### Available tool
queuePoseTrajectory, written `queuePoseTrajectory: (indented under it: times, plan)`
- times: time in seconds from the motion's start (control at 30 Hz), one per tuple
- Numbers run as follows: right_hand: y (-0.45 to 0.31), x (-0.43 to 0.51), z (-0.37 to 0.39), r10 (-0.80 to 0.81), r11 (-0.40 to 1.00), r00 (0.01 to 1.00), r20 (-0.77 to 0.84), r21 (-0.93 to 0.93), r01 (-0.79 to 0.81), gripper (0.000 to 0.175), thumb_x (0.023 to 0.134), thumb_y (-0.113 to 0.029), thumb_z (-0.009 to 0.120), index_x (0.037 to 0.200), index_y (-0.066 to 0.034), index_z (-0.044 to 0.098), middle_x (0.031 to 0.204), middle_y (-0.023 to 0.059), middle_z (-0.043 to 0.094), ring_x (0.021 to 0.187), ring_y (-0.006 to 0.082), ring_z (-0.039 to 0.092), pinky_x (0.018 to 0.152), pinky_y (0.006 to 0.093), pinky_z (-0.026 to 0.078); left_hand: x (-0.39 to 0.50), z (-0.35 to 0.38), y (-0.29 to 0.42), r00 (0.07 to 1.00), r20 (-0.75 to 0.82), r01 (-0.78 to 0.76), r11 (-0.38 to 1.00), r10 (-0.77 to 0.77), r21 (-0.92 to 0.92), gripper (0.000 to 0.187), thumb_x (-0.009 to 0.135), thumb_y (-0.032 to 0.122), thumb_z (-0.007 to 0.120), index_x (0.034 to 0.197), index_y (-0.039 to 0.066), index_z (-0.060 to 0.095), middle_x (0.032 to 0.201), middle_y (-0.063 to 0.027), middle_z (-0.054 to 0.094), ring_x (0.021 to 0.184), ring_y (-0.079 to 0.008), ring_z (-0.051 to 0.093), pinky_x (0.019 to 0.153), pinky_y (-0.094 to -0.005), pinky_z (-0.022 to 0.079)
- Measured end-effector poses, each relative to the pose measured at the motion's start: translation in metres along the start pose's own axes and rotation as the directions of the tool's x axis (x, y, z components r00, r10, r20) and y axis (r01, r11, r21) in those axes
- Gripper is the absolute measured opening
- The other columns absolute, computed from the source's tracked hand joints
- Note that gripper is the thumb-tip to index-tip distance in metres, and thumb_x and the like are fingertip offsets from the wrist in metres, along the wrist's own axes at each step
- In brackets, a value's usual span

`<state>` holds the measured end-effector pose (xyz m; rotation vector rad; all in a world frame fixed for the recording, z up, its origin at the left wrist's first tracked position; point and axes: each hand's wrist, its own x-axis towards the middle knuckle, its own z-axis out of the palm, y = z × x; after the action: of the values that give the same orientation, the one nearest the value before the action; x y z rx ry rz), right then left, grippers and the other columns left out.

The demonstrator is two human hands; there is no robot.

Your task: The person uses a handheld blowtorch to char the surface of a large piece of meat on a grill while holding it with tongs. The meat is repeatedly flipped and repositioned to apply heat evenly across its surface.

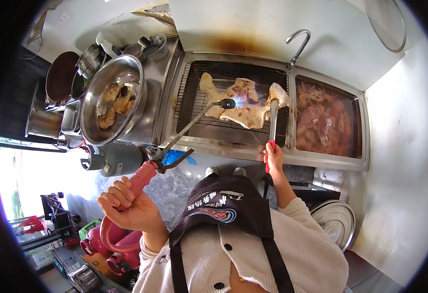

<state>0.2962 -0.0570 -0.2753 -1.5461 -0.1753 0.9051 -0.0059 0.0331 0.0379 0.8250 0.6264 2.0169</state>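
Note:
My left hand [131, 207] grips the pink handle of a gas blowtorch [190, 130]. From the torch's dark nozzle a blue flame meets a large flat piece of pale meat [248, 106], browned in patches. This meat lies spread on a wire rack [190, 121] over the left sink basin. In my right hand [274, 158] are red-handled metal tongs [273, 122], their tip against the meat's right end. How the tongs' jaws sit on it cannot be told. A pink hose [107, 234] hangs below my left hand.
The right basin holds raw meat [324, 121] in reddish water. A faucet [298, 47] rises behind the sink. Browned pieces sit in a steel bowl [135, 121] at left. A grey gas cylinder [120, 159] stands below it; pink cylinders [126, 240] lie lower left.

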Motion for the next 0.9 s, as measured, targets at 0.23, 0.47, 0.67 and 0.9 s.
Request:
queuePoseTrajectory:
  times: [0.23,0.47,0.67,0.9]
  plan:
    - [-0.022,0.015,-0.014,0.152,0.986,0.985,0.085,-0.086,-0.145,0.027,0.083,-0.033,0.059,0.087,-0.0067,0.054,0.064,0.0031,0.053,0.040,0.0104,0.046,0.036,0.0243,0.037,0.001,-0.006,0.001,1.000,0.006,-0.024,0.999,0.024,0.026,0.041,0.093,0.023,0.037,0.055,0.014,0.026,0.049,0.0029,0.021,0.049,-0.0097,0.024,0.064,-0.0279,0.034]
    - [-0.049,0.043,-0.023,0.250,0.938,0.947,0.201,-0.293,-0.186,0.027,0.083,-0.035,0.059,0.081,-0.0095,0.052,0.058,0.0011,0.052,0.045,0.0117,0.051,0.042,0.0249,0.040,0.003,-0.015,0.007,0.993,-0.098,-0.064,0.996,0.069,0.060,0.041,0.093,0.023,0.038,0.055,0.014,0.025,0.049,0.0018,0.022,0.050,-0.0106,0.025,0.066,-0.0286,0.035]
    - [-0.047,0.045,-0.029,0.213,0.949,0.942,0.259,-0.286,-0.136,0.024,0.083,-0.032,0.059,0.080,-0.0095,0.052,0.057,0.0013,0.052,0.045,0.0117,0.050,0.042,0.0251,0.039,0.009,-0.026,0.011,0.992,-0.065,-0.106,0.993,0.109,0.048,0.042,0.093,0.023,0.039,0.054,0.013,0.026,0.049,0.0012,0.023,0.050,-0.0108,0.027,0.066,-0.0290,0.035]
    - [-0.049,0.042,-0.028,0.224,0.958,0.952,0.208,-0.225,-0.176,0.023,0.083,-0.031,0.060,0.083,-0.0094,0.053,0.057,0.0017,0.052,0.045,0.0113,0.050,0.041,0.0252,0.039,0.011,-0.025,0.008,0.991,-0.085,-0.098,0.995,0.101,0.035,0.042,0.093,0.023,0.039,0.054,0.013,0.027,0.049,0.0007,0.025,0.051,-0.0117,0.028,0.067,-0.0299,0.036]
